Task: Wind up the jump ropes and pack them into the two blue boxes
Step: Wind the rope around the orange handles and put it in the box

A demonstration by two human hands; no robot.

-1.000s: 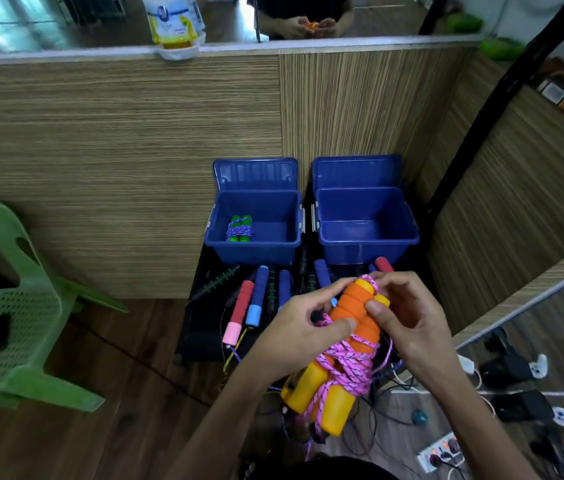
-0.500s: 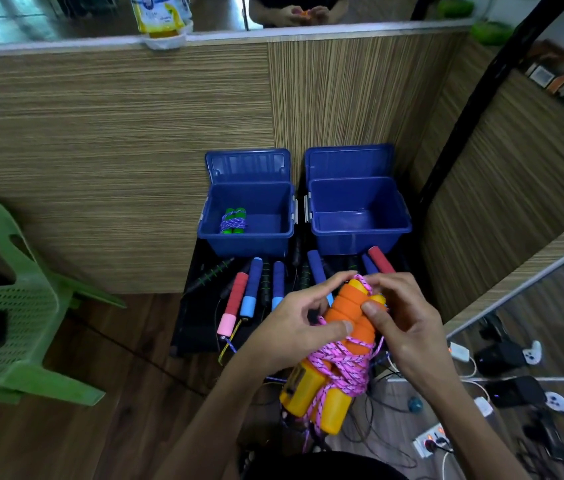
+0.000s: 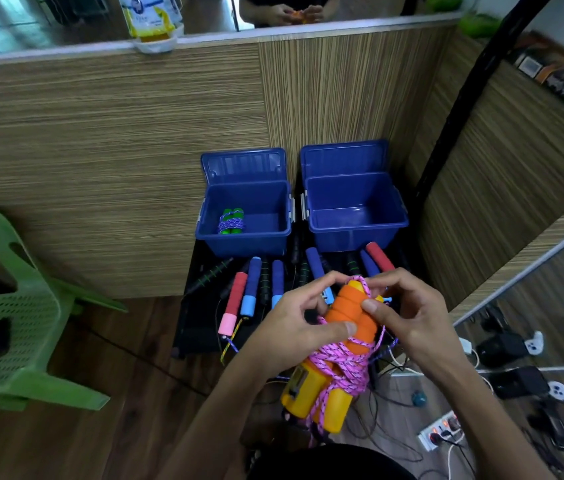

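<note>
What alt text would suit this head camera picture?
Two hands, left hand and right hand, hold an orange-handled jump rope wound with pink cord. Beyond stand two open blue boxes; the left one holds a green-handled rope.

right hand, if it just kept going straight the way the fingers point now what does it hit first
The right hand points leftward at the orange jump rope handles, which its fingers already grip, so it meets those at once. Past them lies the left hand on the other side.
</note>
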